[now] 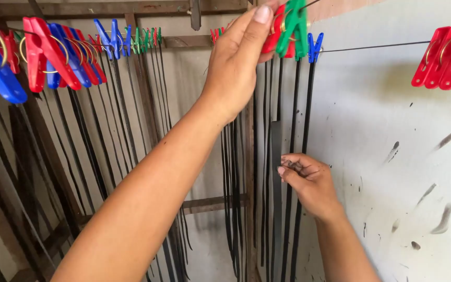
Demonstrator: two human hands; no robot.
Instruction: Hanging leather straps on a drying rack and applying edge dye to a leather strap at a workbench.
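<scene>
Overhead, left hand on red clothespin (black strips below)

Bare forearms, no sleeves, dark-smudged fingertips

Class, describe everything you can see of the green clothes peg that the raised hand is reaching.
The green peg is plastic-looking, with two long tapered legs and a metal ring spring. It hangs tilted on the thin dark line, beside a red peg and a blue peg. The left hand reaches it; a fingertip lies by its upper end. A black strip hangs below.
</scene>
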